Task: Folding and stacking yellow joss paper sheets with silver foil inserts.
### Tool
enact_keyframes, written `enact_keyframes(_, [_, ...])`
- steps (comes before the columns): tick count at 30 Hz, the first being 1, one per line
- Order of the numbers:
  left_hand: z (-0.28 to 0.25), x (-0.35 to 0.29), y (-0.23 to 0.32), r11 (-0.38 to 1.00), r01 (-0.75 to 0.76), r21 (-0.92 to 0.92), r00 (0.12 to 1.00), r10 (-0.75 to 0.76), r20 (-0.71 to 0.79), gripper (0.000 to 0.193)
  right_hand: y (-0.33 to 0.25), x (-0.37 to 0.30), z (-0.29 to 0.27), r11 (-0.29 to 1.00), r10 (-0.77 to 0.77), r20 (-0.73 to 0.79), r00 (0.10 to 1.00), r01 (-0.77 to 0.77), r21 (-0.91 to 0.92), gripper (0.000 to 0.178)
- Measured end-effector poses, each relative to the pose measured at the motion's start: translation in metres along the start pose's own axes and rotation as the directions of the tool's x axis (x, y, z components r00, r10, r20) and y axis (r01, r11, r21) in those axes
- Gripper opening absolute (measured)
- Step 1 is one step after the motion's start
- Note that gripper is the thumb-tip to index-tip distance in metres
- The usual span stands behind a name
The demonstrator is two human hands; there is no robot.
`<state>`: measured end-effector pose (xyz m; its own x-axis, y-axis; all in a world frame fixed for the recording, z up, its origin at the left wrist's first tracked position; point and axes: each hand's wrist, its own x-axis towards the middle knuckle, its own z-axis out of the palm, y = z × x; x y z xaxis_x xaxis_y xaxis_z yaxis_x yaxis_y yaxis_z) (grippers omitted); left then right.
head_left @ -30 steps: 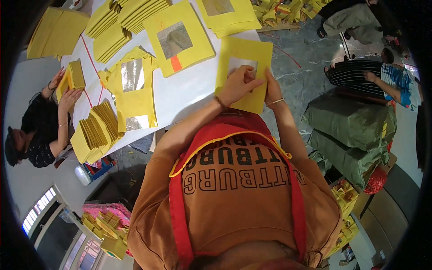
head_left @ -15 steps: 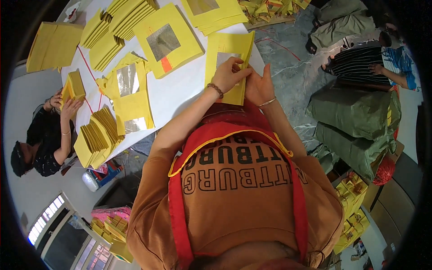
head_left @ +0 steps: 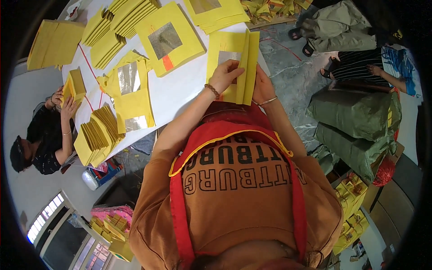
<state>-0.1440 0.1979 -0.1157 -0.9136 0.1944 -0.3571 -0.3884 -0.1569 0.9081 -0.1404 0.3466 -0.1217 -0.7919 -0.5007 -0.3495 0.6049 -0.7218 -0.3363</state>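
A yellow paper sheet (head_left: 217, 47) with a silver square lies at the near right edge of the white table. Its right side is turned up into narrow folded strips. My left hand (head_left: 225, 76), wearing a beaded bracelet, rests over the silver square. Its fingers are curled and closed at the fold. Against the outer edge of the folded side, my right hand (head_left: 264, 89), with a bangle at the wrist, grips the paper; most of its fingers are hidden behind it. Just left is a thick stack of yellow sheets (head_left: 191, 47) with a silver square and an orange mark.
Folded yellow bundles (head_left: 101, 51) and loose sheets (head_left: 141, 96) cover the table's left part. A person (head_left: 49, 130) at the left handles a yellow bundle. Other people sit at the right, near large green sacks (head_left: 355, 112). A heap of yellow pieces (head_left: 270, 10) lies beyond the table.
The sheet's right side has risen and spread into distinct strips. My right hand, earlier spread with its thumb apart, has moved behind the edge. My left hand has shifted only slightly.
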Motion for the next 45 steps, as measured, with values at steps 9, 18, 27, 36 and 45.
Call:
enact_keyframes(9, [-0.003,-0.003,-0.009,0.847,-0.315,0.427,0.912,0.395,-0.112,0.026,0.010,0.009,-0.010,0.934,-0.098,-0.205,0.974,0.019,-0.358,0.032])
enact_keyframes(18, [-0.057,-0.087,0.086,0.966,-0.176,0.188,0.972,0.201,-0.123,0.029,0.014,0.014,-0.016,0.838,-0.240,-0.255,0.937,0.067,-0.541,0.036])
enact_keyframes(27, [-0.104,-0.156,0.110,0.972,-0.233,0.024,0.917,0.228,-0.326,0.031,0.002,0.009,-0.008,0.260,-0.517,0.082,0.852,0.247,-0.934,0.038])
enact_keyframes(36, [-0.030,-0.140,0.096,0.431,-0.267,0.862,0.786,0.615,-0.064,0.036,0.041,-0.033,0.143,0.856,0.033,0.307,0.951,0.131,-0.500,0.037])
enact_keyframes(45, [-0.021,-0.116,0.072,0.107,-0.220,0.970,0.633,0.772,0.058,0.039,0.061,-0.018,0.143,0.875,-0.130,0.105,0.986,0.164,-0.455,0.030])
